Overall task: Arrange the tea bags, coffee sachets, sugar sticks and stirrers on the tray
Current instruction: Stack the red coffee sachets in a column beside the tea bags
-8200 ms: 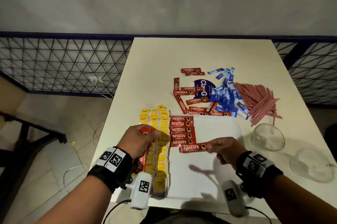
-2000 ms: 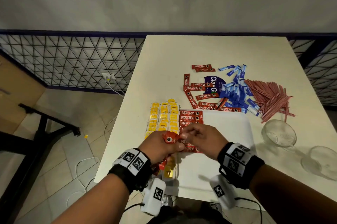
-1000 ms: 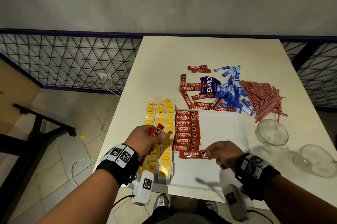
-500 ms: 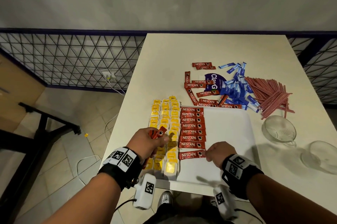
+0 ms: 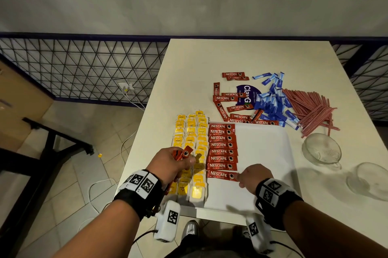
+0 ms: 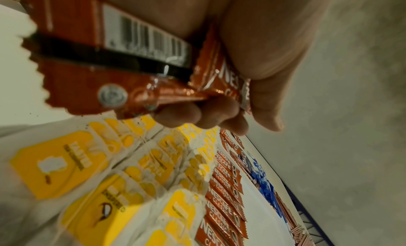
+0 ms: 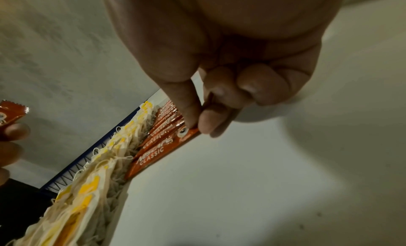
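Observation:
A white tray (image 5: pixel 264 159) lies at the table's near edge. Yellow tea bags (image 5: pixel 190 138) fill its left side in three columns. Beside them runs a column of red coffee sachets (image 5: pixel 222 145). My right hand (image 5: pixel 241 178) pinches the right end of the lowest sachet (image 5: pixel 219 174), which lies flat on the tray. In the right wrist view, thumb and forefinger of that hand (image 7: pixel 197 126) hold the sachet's tip (image 7: pixel 162 150). My left hand (image 5: pixel 178 163) hovers over the tea bags and grips a bundle of sachets (image 5: pixel 182 153), seen close in the left wrist view (image 6: pixel 105 58).
Beyond the tray lie loose coffee sachets (image 5: pixel 233 98), a purple packet (image 5: pixel 247 93), blue sugar sticks (image 5: pixel 273 102) and a heap of red stirrers (image 5: pixel 310 110). Two glass bowls (image 5: pixel 321 148) (image 5: pixel 369 180) stand right of the tray. The table's left edge drops to a tiled floor.
My right hand has set the sachet flat below the column and slid it left into line. The left hand keeps its bundle and has barely moved.

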{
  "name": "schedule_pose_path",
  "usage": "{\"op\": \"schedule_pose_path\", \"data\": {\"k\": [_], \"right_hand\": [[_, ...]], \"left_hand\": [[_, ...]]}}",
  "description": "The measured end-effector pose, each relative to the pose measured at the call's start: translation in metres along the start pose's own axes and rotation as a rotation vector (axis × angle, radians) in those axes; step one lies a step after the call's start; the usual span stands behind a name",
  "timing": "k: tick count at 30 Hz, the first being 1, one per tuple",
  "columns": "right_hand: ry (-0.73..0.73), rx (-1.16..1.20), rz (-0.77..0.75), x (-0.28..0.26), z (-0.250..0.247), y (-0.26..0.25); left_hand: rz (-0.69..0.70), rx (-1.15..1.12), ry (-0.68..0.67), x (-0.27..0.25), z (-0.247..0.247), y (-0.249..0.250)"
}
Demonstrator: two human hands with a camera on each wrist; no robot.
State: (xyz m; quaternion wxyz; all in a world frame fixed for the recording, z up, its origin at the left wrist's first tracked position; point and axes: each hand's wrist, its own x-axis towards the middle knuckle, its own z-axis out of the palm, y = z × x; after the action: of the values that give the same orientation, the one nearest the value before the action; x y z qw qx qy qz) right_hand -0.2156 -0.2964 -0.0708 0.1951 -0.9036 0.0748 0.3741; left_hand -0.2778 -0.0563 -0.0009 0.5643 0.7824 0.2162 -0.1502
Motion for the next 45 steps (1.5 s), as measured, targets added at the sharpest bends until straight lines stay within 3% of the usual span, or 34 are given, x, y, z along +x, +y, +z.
{"op": "schedule_pose_path", "data": {"k": [17, 21, 24, 27, 32, 38, 45], "right_hand": [[-0.008, -0.035, -0.027, -0.001, -0.009, 0.001], [0.14, 0.15, -0.259, -0.022, -0.023, -0.01], [-0.009, 0.455, -0.503, -0.041, -0.032, -0.038], [-0.045, 0.517, -0.625, -0.042, -0.036, -0.049], [0.088, 0.613, -0.564, -0.03, -0.05, -0.038], [-0.025, 0.896, -0.521, -0.03, -0.055, -0.033], [-0.094, 0.809, -0.444, -0.031, -0.054, -0.017]], "left_hand": [[-0.002, -0.014, -0.039, -0.002, 0.008, -0.001], [-0.011, -0.066, -0.128, -0.002, 0.018, 0.0], [0.024, -0.078, -0.212, 0.0, 0.034, 0.009], [0.076, -0.015, -0.237, 0.001, 0.045, 0.021], [0.075, -0.212, -0.242, 0.003, 0.033, 0.016], [0.087, -0.292, -0.157, 0.005, 0.032, 0.017], [0.082, -0.114, 0.028, 0.012, 0.032, 0.017]]}}
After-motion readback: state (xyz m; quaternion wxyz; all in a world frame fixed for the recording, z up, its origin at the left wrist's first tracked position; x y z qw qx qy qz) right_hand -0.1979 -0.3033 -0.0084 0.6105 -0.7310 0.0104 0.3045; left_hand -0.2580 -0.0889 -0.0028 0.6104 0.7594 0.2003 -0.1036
